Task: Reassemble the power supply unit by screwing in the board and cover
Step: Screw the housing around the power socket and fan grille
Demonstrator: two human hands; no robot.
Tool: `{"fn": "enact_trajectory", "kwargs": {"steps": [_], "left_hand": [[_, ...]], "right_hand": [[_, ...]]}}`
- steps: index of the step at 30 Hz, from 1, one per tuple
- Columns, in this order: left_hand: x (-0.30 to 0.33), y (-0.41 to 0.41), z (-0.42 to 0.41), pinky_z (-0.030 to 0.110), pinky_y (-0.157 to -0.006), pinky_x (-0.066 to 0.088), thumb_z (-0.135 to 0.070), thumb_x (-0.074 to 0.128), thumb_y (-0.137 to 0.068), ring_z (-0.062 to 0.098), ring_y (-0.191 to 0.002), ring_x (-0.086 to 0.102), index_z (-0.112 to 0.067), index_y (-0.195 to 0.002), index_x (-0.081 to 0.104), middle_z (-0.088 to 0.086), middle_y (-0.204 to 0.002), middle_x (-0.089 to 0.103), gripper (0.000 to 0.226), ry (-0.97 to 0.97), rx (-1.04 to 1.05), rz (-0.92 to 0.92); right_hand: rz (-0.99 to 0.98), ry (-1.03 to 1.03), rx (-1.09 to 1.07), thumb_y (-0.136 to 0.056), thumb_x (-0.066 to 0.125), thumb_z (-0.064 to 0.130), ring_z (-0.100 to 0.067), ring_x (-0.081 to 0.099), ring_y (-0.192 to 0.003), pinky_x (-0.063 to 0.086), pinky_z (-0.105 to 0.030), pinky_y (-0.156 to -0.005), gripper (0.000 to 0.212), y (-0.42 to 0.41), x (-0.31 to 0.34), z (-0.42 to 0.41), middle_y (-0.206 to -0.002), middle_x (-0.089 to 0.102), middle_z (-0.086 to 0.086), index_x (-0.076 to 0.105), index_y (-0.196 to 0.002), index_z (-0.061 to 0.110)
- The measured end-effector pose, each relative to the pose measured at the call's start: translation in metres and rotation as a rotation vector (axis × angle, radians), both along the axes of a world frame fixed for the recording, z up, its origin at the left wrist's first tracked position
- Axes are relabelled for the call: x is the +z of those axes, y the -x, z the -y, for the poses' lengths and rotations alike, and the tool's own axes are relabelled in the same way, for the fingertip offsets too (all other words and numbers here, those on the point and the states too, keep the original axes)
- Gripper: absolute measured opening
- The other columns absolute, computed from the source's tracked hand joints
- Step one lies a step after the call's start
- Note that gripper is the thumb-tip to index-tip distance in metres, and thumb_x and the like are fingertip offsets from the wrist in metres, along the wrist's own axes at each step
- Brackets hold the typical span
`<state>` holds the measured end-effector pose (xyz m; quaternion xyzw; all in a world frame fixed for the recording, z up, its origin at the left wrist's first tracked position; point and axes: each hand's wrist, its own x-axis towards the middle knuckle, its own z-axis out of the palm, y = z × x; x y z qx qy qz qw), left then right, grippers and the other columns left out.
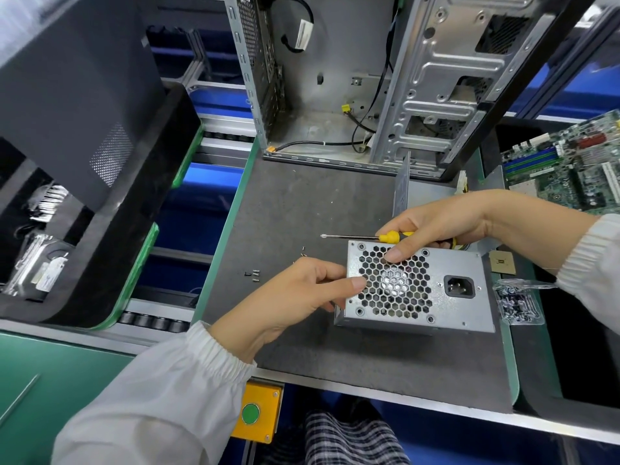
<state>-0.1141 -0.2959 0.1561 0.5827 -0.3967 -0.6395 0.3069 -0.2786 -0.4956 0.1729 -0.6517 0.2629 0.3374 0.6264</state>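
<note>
Both hands are working on the power supply unit [416, 288], which is sitting on the dark desk [302, 203] with its honeycomb fan grille and power socket [459, 286] facing up. The left hand [302, 293] is gripping the unit's left edge, thumb lying on the grille and fingers curled down the side. The right hand [443, 223] is clamping a yellow-and-black screwdriver [379, 236] in its curled fingers while its thumb is pressing on the top of the grille; the shaft is pointing left, just above the unit's far edge. Several small dark screws [255, 275] are lying loose on the desk, left of the unit. An open computer case [352, 78] is standing behind, a green motherboard [567, 166] is resting far right, and a clear bag of parts [518, 302] is lying just right of the unit.
</note>
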Motion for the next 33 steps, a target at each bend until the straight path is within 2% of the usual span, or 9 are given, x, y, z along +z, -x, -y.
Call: {"fn": "enact_trajectory", "kwargs": {"steps": [3, 7, 11, 17, 24, 26, 29, 31, 33], "left_hand": [[-0.001, 0.0, -0.001, 0.027, -0.083, 0.046, -0.031, 0.055, -0.098, 0.012, -0.091, 0.062, -0.005, -0.114, 0.07, 0.007, -0.108, 0.074, 0.034, 0.005, -0.011, 0.001], [-0.002, 0.0, -0.001, 0.024, -0.08, 0.046, -0.031, 0.055, -0.098, 0.01, -0.088, 0.062, -0.004, -0.113, 0.07, 0.008, -0.107, 0.074, 0.035, 0.018, -0.007, -0.004], [-0.003, 0.0, -0.002, 0.024, -0.079, 0.046, -0.03, 0.054, -0.098, 0.011, -0.088, 0.061, -0.002, -0.111, 0.07, 0.009, -0.107, 0.074, 0.035, 0.032, -0.01, -0.008], [-0.004, -0.001, -0.003, 0.024, -0.082, 0.049, -0.031, 0.053, -0.098, 0.014, -0.091, 0.063, 0.0, -0.111, 0.069, 0.008, -0.107, 0.074, 0.038, 0.034, -0.021, -0.037], [-0.006, 0.0, -0.003, 0.025, -0.082, 0.049, -0.032, 0.053, -0.098, 0.014, -0.091, 0.063, 0.0, -0.111, 0.07, 0.008, -0.107, 0.075, 0.038, 0.039, -0.005, -0.051], [-0.005, 0.0, -0.004, 0.026, -0.084, 0.049, -0.031, 0.053, -0.098, 0.015, -0.092, 0.063, -0.001, -0.11, 0.07, 0.008, -0.107, 0.074, 0.037, 0.039, -0.005, -0.046], [-0.003, 0.0, -0.005, 0.029, -0.085, 0.047, -0.031, 0.054, -0.098, 0.021, -0.092, 0.059, 0.003, -0.11, 0.069, 0.02, -0.11, 0.071, 0.039, 0.051, 0.015, -0.027], [-0.002, 0.001, -0.005, 0.025, -0.081, 0.046, -0.03, 0.056, -0.098, 0.021, -0.087, 0.054, 0.01, -0.106, 0.066, 0.032, -0.11, 0.063, 0.042, 0.059, 0.027, -0.026], [0.0, 0.001, -0.005, 0.021, -0.077, 0.045, -0.029, 0.057, -0.098, 0.016, -0.083, 0.053, 0.01, -0.099, 0.068, 0.032, -0.103, 0.064, 0.04, 0.051, 0.029, -0.025]], "right_hand": [[-0.002, 0.006, 0.026, -0.074, 0.074, 0.049, -0.034, 0.049, -0.088, 0.037, -0.023, -0.053, 0.066, -0.001, 0.001, 0.0, -0.103, 0.06, -0.021, 0.05, -0.11, -0.001], [-0.003, 0.017, 0.048, -0.075, 0.072, 0.05, -0.02, 0.051, -0.065, 0.033, -0.017, -0.041, 0.068, -0.002, 0.001, 0.002, -0.095, 0.059, -0.018, 0.049, -0.111, -0.003], [0.016, 0.018, 0.066, -0.079, 0.069, 0.048, -0.005, 0.045, -0.049, 0.028, -0.013, -0.036, 0.051, -0.002, 0.001, 0.005, -0.081, 0.061, -0.005, 0.06, -0.103, 0.004], [0.03, 0.017, 0.11, -0.08, 0.067, 0.049, -0.002, 0.04, -0.046, 0.026, -0.012, -0.037, 0.036, -0.004, 0.002, 0.006, -0.077, 0.063, 0.002, 0.068, -0.097, 0.018], [0.029, 0.048, 0.155, -0.08, 0.067, 0.052, -0.006, 0.034, -0.045, 0.025, -0.014, -0.037, 0.046, -0.007, 0.007, 0.012, -0.072, 0.053, -0.005, 0.065, -0.097, 0.009], [0.076, 0.181, 0.159, -0.077, 0.069, 0.055, -0.009, 0.031, -0.045, 0.025, -0.016, -0.037, 0.05, -0.017, 0.017, 0.017, -0.072, 0.049, -0.014, 0.067, -0.102, 0.012], [0.239, 0.512, 0.114, -0.071, 0.074, 0.054, -0.012, 0.034, -0.046, 0.026, -0.018, -0.037, 0.032, -0.059, 0.024, 0.017, -0.062, 0.054, -0.003, 0.074, -0.092, 0.029], [0.38, 0.628, 0.262, -0.078, 0.071, 0.047, -0.014, 0.044, -0.048, 0.036, -0.025, -0.044, 0.016, -0.102, 0.013, 0.002, -0.057, 0.06, 0.005, 0.074, -0.082, 0.032], [0.439, 0.649, 0.435, -0.082, 0.071, 0.037, -0.007, 0.053, -0.055, 0.044, -0.027, -0.058, 0.01, -0.141, -0.005, -0.019, -0.064, 0.068, 0.006, 0.073, -0.081, 0.026]]}}
